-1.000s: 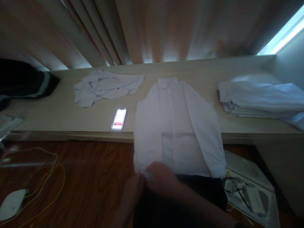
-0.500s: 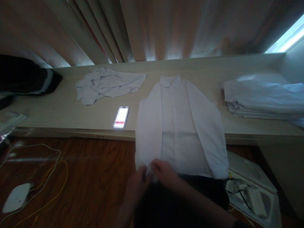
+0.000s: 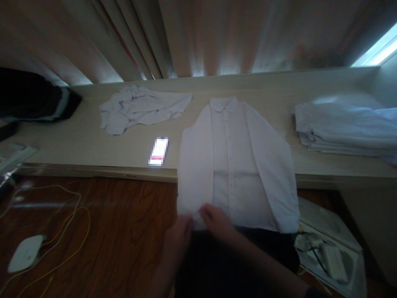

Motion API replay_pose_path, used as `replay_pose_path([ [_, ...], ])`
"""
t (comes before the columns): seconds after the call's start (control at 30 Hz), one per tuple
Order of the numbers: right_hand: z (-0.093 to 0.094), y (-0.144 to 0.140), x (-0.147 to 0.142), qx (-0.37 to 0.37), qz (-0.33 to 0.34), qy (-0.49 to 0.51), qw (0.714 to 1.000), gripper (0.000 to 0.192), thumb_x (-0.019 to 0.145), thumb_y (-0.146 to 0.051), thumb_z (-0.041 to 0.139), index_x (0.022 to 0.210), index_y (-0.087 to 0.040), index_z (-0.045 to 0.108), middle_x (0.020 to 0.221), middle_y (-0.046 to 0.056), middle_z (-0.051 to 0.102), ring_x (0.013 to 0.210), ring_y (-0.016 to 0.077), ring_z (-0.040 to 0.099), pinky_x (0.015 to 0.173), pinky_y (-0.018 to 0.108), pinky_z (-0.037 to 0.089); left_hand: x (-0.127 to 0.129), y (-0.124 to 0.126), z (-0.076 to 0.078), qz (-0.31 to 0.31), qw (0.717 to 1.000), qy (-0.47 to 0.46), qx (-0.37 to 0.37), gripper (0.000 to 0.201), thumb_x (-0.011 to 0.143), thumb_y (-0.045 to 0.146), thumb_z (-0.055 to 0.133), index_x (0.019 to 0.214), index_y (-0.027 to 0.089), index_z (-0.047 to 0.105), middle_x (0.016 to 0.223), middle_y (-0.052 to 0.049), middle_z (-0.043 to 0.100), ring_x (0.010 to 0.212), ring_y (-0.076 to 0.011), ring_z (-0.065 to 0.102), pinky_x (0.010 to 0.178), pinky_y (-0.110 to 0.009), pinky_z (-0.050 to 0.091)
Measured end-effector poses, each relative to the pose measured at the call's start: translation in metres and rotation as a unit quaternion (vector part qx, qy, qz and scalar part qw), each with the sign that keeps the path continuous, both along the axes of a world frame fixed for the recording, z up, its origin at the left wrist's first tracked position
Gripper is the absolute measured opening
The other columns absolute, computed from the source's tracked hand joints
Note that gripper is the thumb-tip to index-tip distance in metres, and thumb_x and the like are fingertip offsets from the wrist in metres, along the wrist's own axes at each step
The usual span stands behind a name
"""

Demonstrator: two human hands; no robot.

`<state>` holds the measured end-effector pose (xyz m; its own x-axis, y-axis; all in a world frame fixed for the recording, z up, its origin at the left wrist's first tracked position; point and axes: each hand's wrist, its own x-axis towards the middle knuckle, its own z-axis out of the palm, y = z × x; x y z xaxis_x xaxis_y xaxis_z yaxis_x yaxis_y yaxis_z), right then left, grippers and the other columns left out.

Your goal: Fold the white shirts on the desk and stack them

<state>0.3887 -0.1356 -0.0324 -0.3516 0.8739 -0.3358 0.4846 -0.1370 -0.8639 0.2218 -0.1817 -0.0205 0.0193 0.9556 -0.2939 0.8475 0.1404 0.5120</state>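
Note:
A white button-up shirt (image 3: 234,161) lies face up on a pale wooden ledge (image 3: 77,142), its lower half hanging over the front edge. Both sleeves are folded inward along the body. My left hand (image 3: 178,238) and my right hand (image 3: 217,219) meet at the shirt's lower left hem and pinch the cloth there. My forearms run down out of the picture over dark clothing.
A crumpled pale shirt (image 3: 142,108) lies at the back left, a stack of folded shirts (image 3: 344,128) at the right. A lit phone (image 3: 159,151) lies beside the shirt. A dark garment (image 3: 34,99) sits far left. Cables (image 3: 68,223) and a white device (image 3: 25,252) lie on the wooden floor.
My hands have moved slightly up along the lower left hem and drawn closer together. The view has shifted a little; the shirt lies as before.

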Motion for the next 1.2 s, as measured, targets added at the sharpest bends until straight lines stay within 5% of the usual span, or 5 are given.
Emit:
replay_pose_path([
  [0.27, -0.002, 0.002, 0.0, 0.003, -0.012, -0.009, 1.0, 0.02, 0.091, -0.027, 0.04, 0.083, -0.018, 0.056, 0.078, 0.002, 0.062, 0.072, 0.0132, 0.054, 0.066, 0.024, 0.037, 0.006, -0.001, 0.002, 0.083, 0.99, -0.088, 0.072, 0.028, 0.088, 0.036, 0.034, 0.084, 0.02, 0.057, 0.094, -0.007, 0.06, 0.092, -0.0186, 0.056, 0.085, -0.032, 0.047],
  [0.43, 0.002, 0.002, -0.001, 0.007, -0.008, -0.017, 1.0, 0.019, 0.091, -0.025, 0.039, 0.081, -0.019, 0.054, 0.077, 0.002, 0.06, 0.071, 0.0128, 0.052, 0.064, 0.024, 0.037, 0.008, -0.003, -0.006, 0.176, 0.973, -0.147, 0.017, 0.033, 0.087, 0.044, 0.036, 0.096, 0.019, 0.057, 0.095, -0.007, 0.065, 0.088, -0.0185, 0.061, 0.079, -0.031, 0.05],
  [0.63, 0.002, 0.001, 0.0, -0.001, 0.016, 0.005, 1.0, 0.017, 0.091, -0.025, 0.039, 0.083, -0.019, 0.053, 0.078, 0.001, 0.06, 0.071, 0.0124, 0.053, 0.064, 0.023, 0.036, 0.007, 0.007, 0.012, 0.049, 0.994, -0.085, -0.04, 0.035, 0.086, 0.044, 0.04, 0.108, 0.022, 0.056, 0.104, -0.006, 0.065, 0.094, -0.0183, 0.062, 0.085, -0.032, 0.049],
  [0.8, 0.003, 0.001, 0.0, 0.0, 0.002, 0.021, 1.0, 0.016, 0.091, -0.025, 0.04, 0.083, -0.02, 0.054, 0.079, 0.001, 0.06, 0.072, 0.0126, 0.054, 0.064, 0.024, 0.037, 0.009, 0.013, 0.03, 0.038, 0.999, -0.016, -0.028, 0.029, 0.089, 0.041, 0.036, 0.095, 0.026, 0.061, 0.099, -0.002, 0.067, 0.093, -0.0159, 0.062, 0.083, -0.025, 0.047],
  [1.2, 0.009, 0.006, -0.003, 0.011, -0.019, -0.016, 1.0, 0.017, 0.09, -0.023, 0.041, 0.083, -0.019, 0.055, 0.079, 0.002, 0.062, 0.071, 0.0129, 0.054, 0.063, 0.024, 0.037, 0.004, 0.008, 0.012, 0.086, 0.996, -0.017, 0.032, 0.032, 0.089, 0.042, 0.036, 0.09, 0.021, 0.06, 0.085, -0.003, 0.067, 0.075, -0.0155, 0.063, 0.068, -0.026, 0.048],
])
